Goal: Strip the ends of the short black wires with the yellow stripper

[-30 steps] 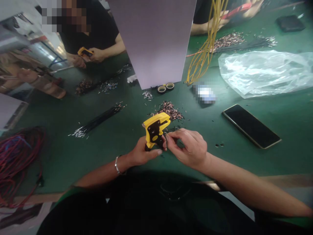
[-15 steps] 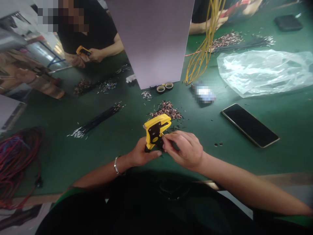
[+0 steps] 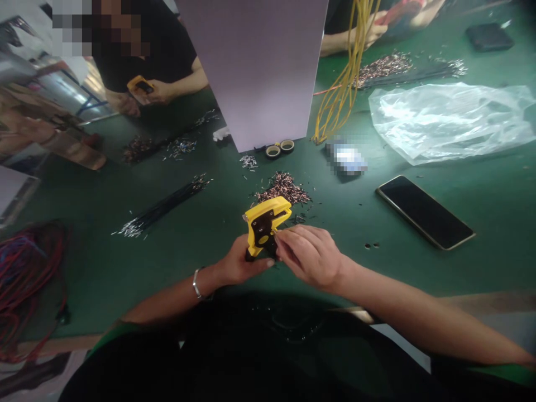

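Note:
My left hand (image 3: 243,261) is wrapped round the handle of a yellow and black hand tool (image 3: 263,224), whose yellow jaw end points up and to the right. At the tool's right side, my right hand (image 3: 312,255) is closed in a pinch with its fingertips against the tool; what they hold is too small to make out. Just behind the tool lies a pile of short copper-coloured and black pieces (image 3: 282,188). A bundle of black wires with pale ends (image 3: 165,206) rests to the left of the hands.
A phone (image 3: 425,212) and a clear plastic bag (image 3: 452,123) lie at right. Two tape rolls (image 3: 280,148) sit by an upright pale panel (image 3: 259,72). Yellow wires (image 3: 347,84) hang beside it. Red cables (image 3: 29,279) are coiled at left. Across the table, a person holds a similar tool (image 3: 141,89).
The whole view has shifted slightly, so things on the table appear a little further left. Both hands keep the same hold at the tool.

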Available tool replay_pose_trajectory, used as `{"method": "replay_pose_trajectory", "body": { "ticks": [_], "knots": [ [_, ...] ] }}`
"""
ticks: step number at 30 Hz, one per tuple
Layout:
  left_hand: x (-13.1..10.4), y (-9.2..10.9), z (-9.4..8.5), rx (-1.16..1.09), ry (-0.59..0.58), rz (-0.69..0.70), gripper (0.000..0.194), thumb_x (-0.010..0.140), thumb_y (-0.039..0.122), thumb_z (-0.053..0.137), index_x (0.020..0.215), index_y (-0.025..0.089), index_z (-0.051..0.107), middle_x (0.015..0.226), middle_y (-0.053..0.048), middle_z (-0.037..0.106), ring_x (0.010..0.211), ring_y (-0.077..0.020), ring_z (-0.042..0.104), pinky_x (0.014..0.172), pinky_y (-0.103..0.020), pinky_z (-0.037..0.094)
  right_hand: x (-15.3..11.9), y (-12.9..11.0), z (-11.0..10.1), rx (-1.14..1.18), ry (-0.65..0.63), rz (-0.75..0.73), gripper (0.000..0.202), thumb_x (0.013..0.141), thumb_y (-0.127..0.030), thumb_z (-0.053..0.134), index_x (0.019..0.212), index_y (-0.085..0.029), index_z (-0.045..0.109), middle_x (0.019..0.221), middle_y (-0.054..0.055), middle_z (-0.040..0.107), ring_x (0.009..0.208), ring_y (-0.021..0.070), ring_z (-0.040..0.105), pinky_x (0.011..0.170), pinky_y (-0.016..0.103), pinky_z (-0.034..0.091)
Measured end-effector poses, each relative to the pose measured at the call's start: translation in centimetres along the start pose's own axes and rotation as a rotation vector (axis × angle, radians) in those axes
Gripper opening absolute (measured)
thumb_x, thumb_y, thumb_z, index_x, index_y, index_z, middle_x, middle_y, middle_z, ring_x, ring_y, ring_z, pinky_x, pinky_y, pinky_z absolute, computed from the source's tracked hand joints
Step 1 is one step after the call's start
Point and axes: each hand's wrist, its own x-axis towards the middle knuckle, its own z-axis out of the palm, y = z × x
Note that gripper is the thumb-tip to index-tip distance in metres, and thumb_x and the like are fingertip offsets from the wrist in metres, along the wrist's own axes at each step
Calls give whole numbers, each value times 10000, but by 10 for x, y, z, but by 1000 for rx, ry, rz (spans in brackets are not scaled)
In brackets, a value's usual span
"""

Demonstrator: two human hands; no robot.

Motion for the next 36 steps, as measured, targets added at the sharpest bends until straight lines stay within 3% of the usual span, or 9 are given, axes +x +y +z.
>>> {"method": "replay_pose_trajectory", "body": {
  "ticks": [15,28,36],
  "knots": [
    [1,4,1,-23,-11,-38,217,885,353,685,878,137,704,802,-83,748,745,-185,698,740,-299,596,1,-2,-3,-54,-50,5,136,964,-98,506,913,-164,614,721,36,727,630,153,673,594,294,554],
    [3,6,4,21,8,-16,212,895,304,671,769,134,675,720,-55,725,679,-155,682,673,-253,583,-2,1,0,-34,-39,-13,109,953,-100,520,904,-133,612,723,51,720,624,156,668,566,297,558],
    [2,8,4,-11,7,-87,222,883,317,695,771,127,668,693,-48,707,653,-134,654,677,-241,565,0,1,1,-33,8,-13,142,964,-94,502,869,-145,594,691,37,714,589,140,654,546,283,546]
  ]
}}
